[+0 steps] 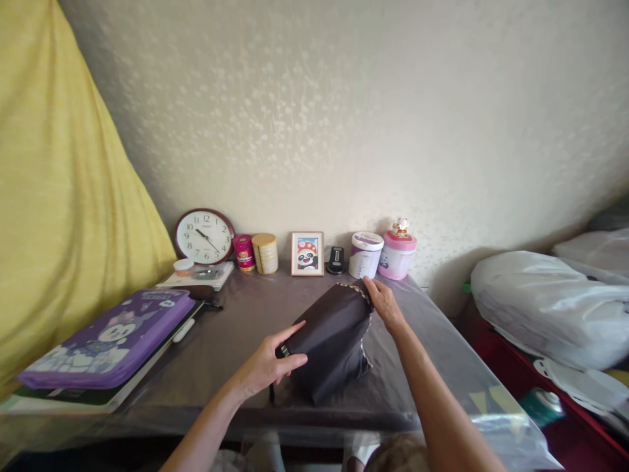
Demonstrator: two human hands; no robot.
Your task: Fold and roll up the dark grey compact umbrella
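Observation:
A dark folding umbrella (331,341) with a checked trim along its edge is held slantwise over the table, its cloth loose and partly hanging down. My left hand (268,360) grips its narrow lower-left end, thumb and forefinger on either side of the cloth. At the upper right, the fingers of my right hand (383,303) are closed on the trimmed edge. Part of the right fingers is hidden behind the cloth. A thin dark strap hangs below my left hand.
Along the wall stand a round clock (205,236), a pink can (244,253), a yellow tin (265,254), a framed panda picture (307,254) and two tubs. A purple case (111,341) lies at the left. White plastic bags (550,308) are right of the table (432,354).

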